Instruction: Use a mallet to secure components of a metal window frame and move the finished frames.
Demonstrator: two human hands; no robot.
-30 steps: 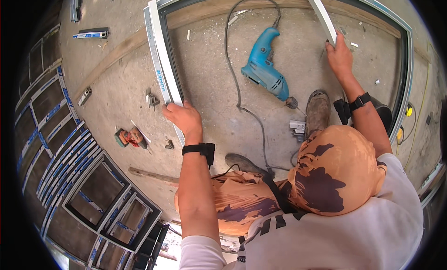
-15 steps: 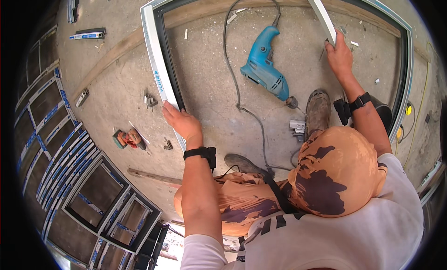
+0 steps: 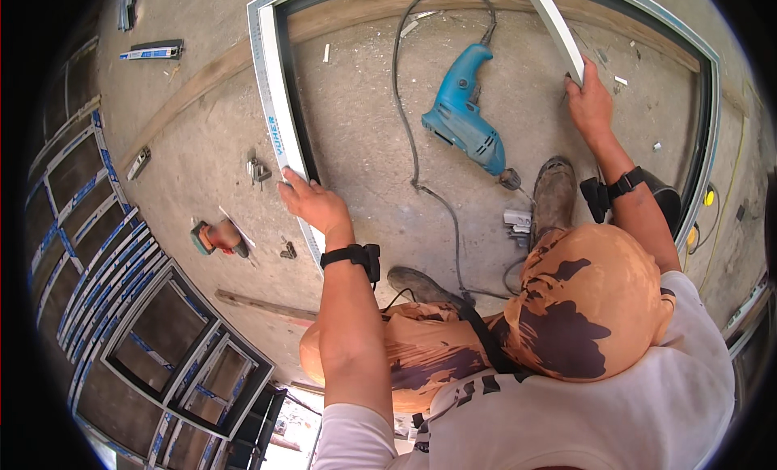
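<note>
A large rectangular window frame, white with dark inner edges, lies on the floor in front of me. My left hand is closed around the near part of its left side bar, thumb on the inner side and fingers on the outer. My right hand grips the near end of a long white strip, which runs away over the far side of the frame. Inside the frame lies a blue corded drill, its bit pointing toward my boot. Neither hand touches it.
Metal pieces lie beside the boot. A cordless tool and small metal parts sit left of the frame. Stacked frames fill the far left. The drill's cable loops across the floor. Timber lies under the frame.
My left hand has shifted slightly away from me with the side bar, whose printed marking also sits a little farther off. My right hand keeps its grip on the strip, nearly still.
</note>
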